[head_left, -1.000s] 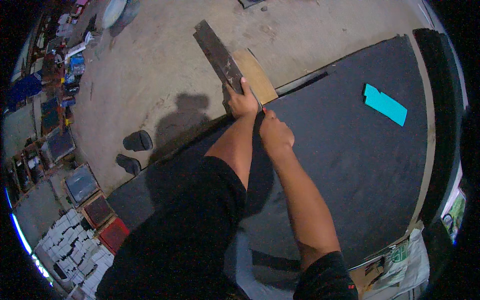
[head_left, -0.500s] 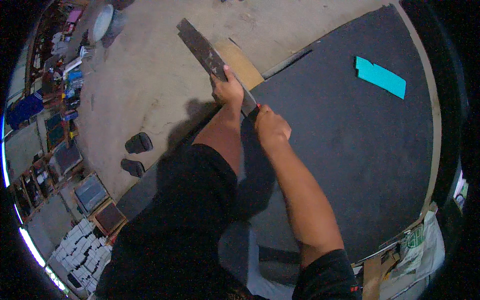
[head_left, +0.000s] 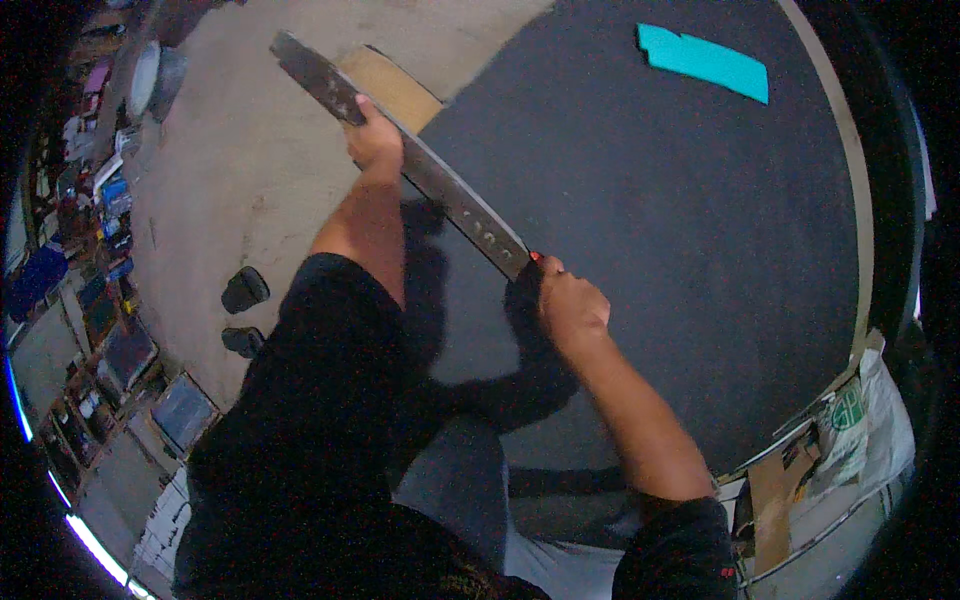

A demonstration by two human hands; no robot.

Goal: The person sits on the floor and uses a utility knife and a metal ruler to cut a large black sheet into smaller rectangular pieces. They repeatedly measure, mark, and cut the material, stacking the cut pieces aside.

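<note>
A long, flat metal straightedge (head_left: 440, 185) lies slantwise over a large dark grey sheet (head_left: 640, 240), its far end reaching past the sheet's left edge. My left hand (head_left: 377, 140) presses on its upper half, thumb along the top and the other fingers mostly hidden. At the near end, my right hand (head_left: 575, 305) is closed around a small dark tool with a red spot (head_left: 536, 257). The fist covers most of this tool, so its kind is hidden, as is that end of the straightedge. Under the far part of the straightedge shows a tan flat board (head_left: 395, 90).
A turquoise sheet piece (head_left: 703, 63) rests on the dark sheet's far right. Black slippers (head_left: 245, 290) lie on the floor at left, beyond them clutter and frames (head_left: 183, 412). At lower right stand a white sack (head_left: 865, 420) and cardboard (head_left: 770, 515). A round basin (head_left: 145, 80) is far left.
My right hand has slid along the straightedge toward me, away from my left hand, baring more metal between them. My left hand keeps its place on it. The whole view has shifted.
</note>
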